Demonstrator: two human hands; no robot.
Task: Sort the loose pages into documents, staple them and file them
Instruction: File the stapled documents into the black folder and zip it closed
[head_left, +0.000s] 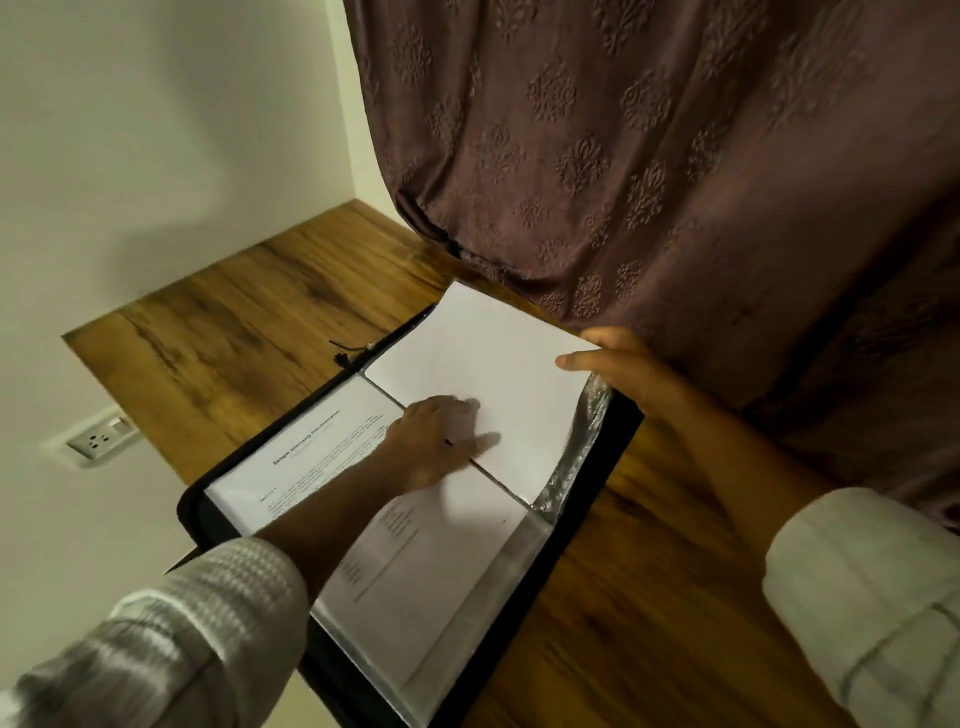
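Brown curtain, wooden desk, wall socket.

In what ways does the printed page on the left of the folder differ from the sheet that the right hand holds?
The printed page shows a heading and text; the sheet looks blank. The printed page lies inside the folder; the sheet juts past its far edge. The right hand pinches the sheet and the left hand presses on it; neither grips the printed page. Both are white paper.

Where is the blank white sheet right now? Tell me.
Head view: the blank white sheet sits on the far right side of the open black folder, its right edge held by the right hand, the left hand resting on its near edge.
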